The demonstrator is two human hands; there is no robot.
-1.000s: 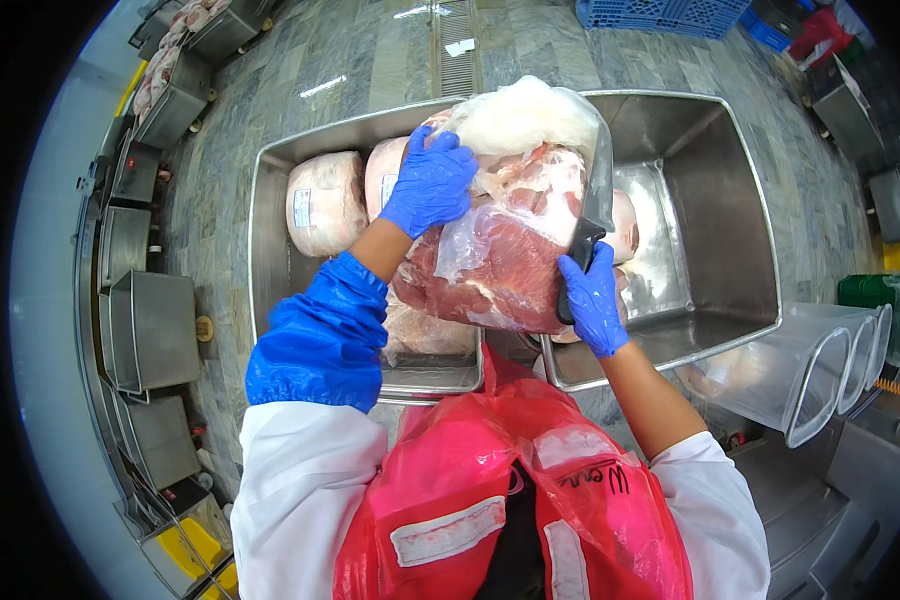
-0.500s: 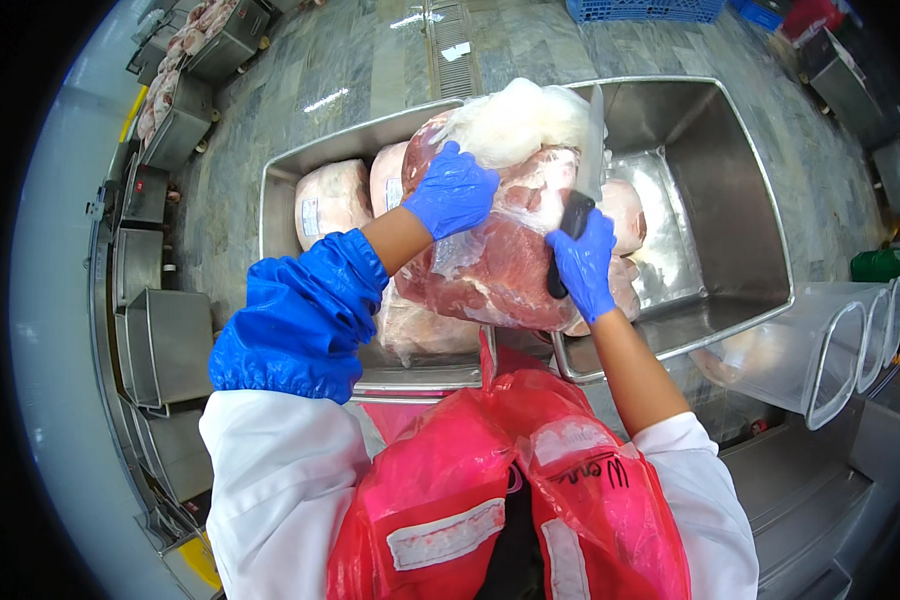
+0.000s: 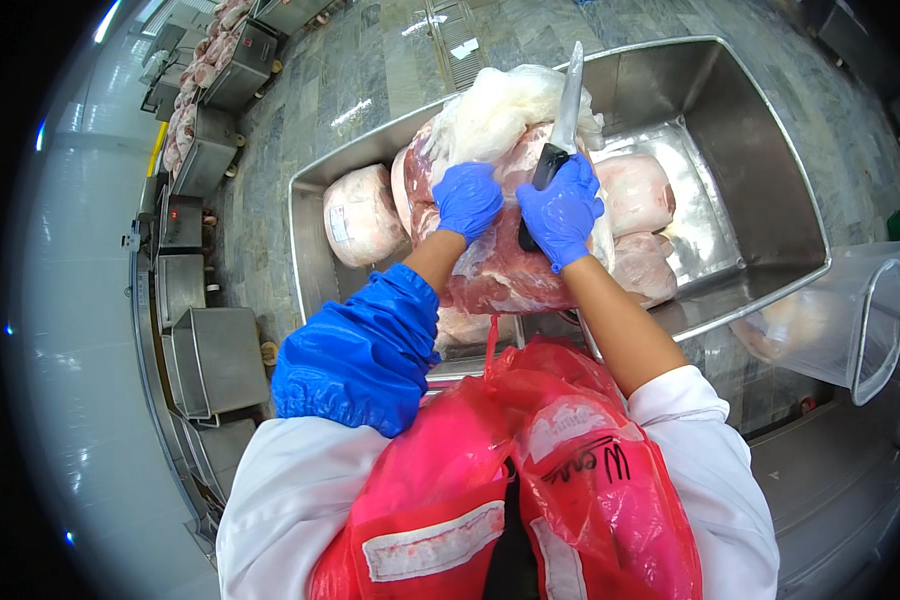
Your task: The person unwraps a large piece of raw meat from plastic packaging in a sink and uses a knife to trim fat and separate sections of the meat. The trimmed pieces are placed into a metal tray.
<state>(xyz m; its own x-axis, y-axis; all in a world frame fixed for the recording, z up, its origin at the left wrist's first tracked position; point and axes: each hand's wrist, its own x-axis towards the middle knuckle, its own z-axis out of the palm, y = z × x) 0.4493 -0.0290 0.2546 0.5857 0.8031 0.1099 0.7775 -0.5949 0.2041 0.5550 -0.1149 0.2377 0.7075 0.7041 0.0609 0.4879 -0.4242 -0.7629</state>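
Note:
A large raw piece of meat (image 3: 510,275), dark red with pale fat, lies across the metal bin nearest me. Whitish see-through plastic wrap (image 3: 505,112) is bunched over its far end. My gloved left hand (image 3: 467,202) is closed against the upper surface of the meat, touching the wrap's edge; its fingertips are hidden. In my gloved right hand (image 3: 562,208) is a knife, its black handle (image 3: 547,168) gripped and its long blade (image 3: 570,100) pointing up and away from me. The right knuckles rest over the meat's right part.
More wrapped meat pieces lie in the bin, one at left (image 3: 362,215) and others at right (image 3: 635,195). The metal bin (image 3: 770,110) has a raised rim. See-through plastic tubs (image 3: 850,320) stand at right. Metal carts (image 3: 220,360) line the left wall; a floor drain (image 3: 455,40) runs ahead.
My view has shifted. My right hand has moved leftward over the meat with the knife, closer to the left hand, and the blade tilts more. My left hand has moved closer to the meat's middle.

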